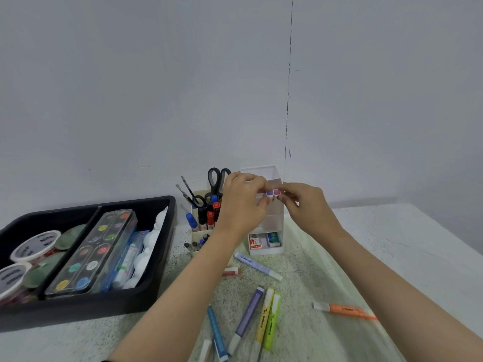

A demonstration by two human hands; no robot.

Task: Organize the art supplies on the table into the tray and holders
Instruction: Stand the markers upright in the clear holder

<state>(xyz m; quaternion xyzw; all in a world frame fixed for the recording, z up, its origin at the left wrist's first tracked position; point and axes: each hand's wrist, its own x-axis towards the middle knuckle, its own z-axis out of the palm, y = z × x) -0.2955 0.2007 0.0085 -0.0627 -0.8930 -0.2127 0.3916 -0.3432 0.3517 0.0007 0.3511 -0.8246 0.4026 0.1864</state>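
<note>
Tray [78, 309] black. Tabletop [308, 278] pale, finely speckled. Orange highlighter [345, 309], yellow highlighter [263, 320], lime highlighter [272, 322], lilac marker [247, 317] noted. Scissors [218, 178] black-handled. Paint set [91, 252] spotted multicolour. Small piece [271, 192] purple and white.

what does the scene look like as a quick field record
left hand: pinches small purple-and-white item
right hand: pinches the same item
black tray: holds watercolour palette, tubs
pen holder: scissors, markers, brushes upright
clear drawer unit: behind the hands
loose on table: purple highlighter, yellow highlighter, green highlighter, orange highlighter
</note>
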